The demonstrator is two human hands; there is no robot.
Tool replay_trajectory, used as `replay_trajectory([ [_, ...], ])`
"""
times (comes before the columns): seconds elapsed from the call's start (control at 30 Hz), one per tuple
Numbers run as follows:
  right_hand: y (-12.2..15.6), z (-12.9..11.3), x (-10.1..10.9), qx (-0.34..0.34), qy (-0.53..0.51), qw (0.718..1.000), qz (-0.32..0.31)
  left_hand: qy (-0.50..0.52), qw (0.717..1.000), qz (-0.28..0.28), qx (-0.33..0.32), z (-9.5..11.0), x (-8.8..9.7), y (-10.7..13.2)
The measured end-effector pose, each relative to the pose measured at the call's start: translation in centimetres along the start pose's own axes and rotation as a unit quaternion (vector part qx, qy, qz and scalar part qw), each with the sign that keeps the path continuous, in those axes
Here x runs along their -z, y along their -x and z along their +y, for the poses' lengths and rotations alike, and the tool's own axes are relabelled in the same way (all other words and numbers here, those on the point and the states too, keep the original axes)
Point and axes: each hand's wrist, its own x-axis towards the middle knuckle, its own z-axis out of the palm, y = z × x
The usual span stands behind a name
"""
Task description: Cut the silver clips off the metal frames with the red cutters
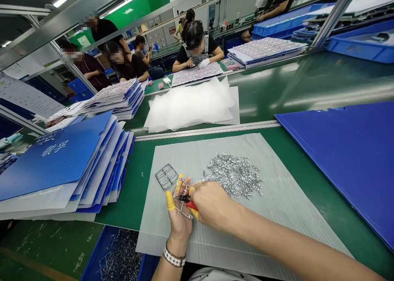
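My left hand (179, 219), with yellow finger cots, is shut on a silver metal parts frame (166, 176) that has a lattice of small pieces. My right hand (210, 203) grips small red-handled side cutters (191, 205), whose dark jaws sit against the frame. Just beyond my right hand lies a loose pile of small silver metal parts (234, 175). Both hands are above a grey corrugated plastic sheet (286, 215), and the pile rests on it.
A blue bin (95, 256) of metal parts sits below the near edge of the green bench (123, 207). Stacked blue-and-white folders (70, 162) stand to the left, a blue board (344, 162) to the right, and translucent white sheets (191, 106) ahead. Co-workers sit farther along.
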Motion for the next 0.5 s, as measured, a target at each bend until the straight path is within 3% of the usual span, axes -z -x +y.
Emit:
replay_trajectory([
  [0.13,0.3,0.6,0.5,-0.025,-0.006,1.0,0.01,-0.015,1.0,-0.002,0.004,0.2,0.1,-0.1],
  [0.27,1.7,2.7,0.3,-0.076,-0.019,0.996,0.038,-0.046,0.998,-0.023,-0.027,1.9,0.9,-0.1],
  [0.4,4.2,4.9,-1.8,-0.124,-0.059,0.99,0.037,-0.114,0.987,-0.025,-0.107,4.9,3.7,-0.1],
  [0.5,5.9,6.0,-3.8,-0.16,-0.099,0.982,0.028,-0.163,0.981,-0.04,-0.1,6.9,6.1,0.2],
])
